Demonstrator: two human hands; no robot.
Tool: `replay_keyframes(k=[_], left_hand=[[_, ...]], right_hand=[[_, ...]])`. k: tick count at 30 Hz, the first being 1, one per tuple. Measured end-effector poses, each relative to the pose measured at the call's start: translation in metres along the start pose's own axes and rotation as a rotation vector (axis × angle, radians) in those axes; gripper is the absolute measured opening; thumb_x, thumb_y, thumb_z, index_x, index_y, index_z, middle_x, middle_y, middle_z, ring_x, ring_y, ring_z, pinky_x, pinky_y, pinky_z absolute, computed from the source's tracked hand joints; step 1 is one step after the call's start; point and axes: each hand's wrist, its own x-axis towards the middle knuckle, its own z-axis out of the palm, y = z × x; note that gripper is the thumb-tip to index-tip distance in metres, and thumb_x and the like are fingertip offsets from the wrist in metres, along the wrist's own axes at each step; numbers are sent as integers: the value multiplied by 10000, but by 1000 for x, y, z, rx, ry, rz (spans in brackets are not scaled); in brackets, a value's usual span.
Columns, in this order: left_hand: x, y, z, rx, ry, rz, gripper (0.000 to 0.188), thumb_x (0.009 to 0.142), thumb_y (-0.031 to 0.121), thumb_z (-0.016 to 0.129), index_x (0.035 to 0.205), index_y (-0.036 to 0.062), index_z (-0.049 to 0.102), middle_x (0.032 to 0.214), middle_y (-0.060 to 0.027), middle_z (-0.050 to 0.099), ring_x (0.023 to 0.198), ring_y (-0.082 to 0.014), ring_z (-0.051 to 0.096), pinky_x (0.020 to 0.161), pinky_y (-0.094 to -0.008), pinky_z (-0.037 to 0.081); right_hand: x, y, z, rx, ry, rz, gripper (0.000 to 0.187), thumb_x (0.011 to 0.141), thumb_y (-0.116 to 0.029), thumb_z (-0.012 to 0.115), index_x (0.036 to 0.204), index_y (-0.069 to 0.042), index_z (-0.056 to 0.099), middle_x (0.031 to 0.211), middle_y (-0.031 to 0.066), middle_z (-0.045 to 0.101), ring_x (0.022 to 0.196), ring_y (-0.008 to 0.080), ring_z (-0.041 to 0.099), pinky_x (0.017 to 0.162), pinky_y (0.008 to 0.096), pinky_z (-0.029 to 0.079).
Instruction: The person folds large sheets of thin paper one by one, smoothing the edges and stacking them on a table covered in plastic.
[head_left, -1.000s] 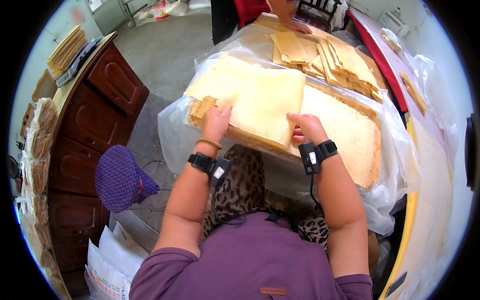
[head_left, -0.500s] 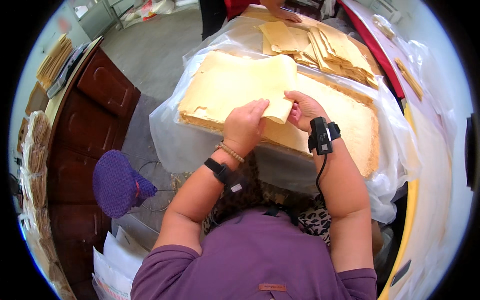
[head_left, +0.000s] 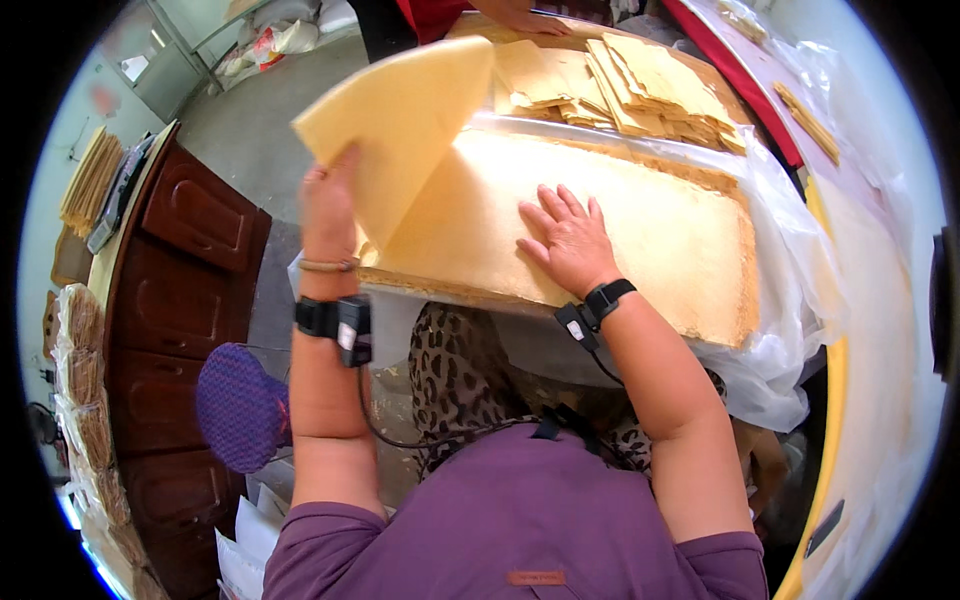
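Observation:
My left hand (head_left: 330,205), somewhat blurred, grips the near edge of a thin tan sheet (head_left: 405,120). The sheet is lifted and tilted over the left end of a large rectangular stack of sheets (head_left: 660,230). Spread flat on the top of that stack is my right hand (head_left: 572,238), its fingers apart and holding nothing. The stack has rough, crumbly brown edges and lies on clear plastic sheeting (head_left: 790,260). Each of my wrists wears a black strapped device with a cable.
Folded tan sheets (head_left: 655,85) lie in piles beyond the stack, where another person's hand (head_left: 525,18) rests on the table. A purple knitted stool cover (head_left: 240,408) is at my left, before a dark wooden cabinet (head_left: 170,310). At the right runs a yellow-edged counter (head_left: 815,480).
My left hand has moved left and raised the sheet off the stack. My right hand has let go of the sheet's edge and now lies flat on the stack.

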Motion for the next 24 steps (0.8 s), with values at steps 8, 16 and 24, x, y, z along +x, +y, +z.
replay_keyframes(k=[8,16,24], left_hand=[[7,135,9,321,-10,472,297,988,197,656,1196,-14,676,1126,-42,707,979,-116,664,834,-243,524],[-1,199,34,-69,-167,594,294,988,157,642,1231,-7,647,1186,-63,692,1070,-163,664,921,-285,537],[27,85,61,-406,-392,-103,338,991,190,625,1268,-3,610,1261,-118,664,1122,-234,654,978,-373,538]], right_hand=[[-2,1,0,18,23,24,530,960,-527,528,1411,-251,561,1555,77,428,1470,286,324,1187,574,209],[-2,3,-5,58,-8,45,527,959,-503,557,1411,-233,561,1561,65,422,1465,294,337,1198,553,212],[-82,38,-8,2050,43,401,610,1073,-445,402,1539,-67,292,1494,156,477,1307,315,531,1053,448,461]])
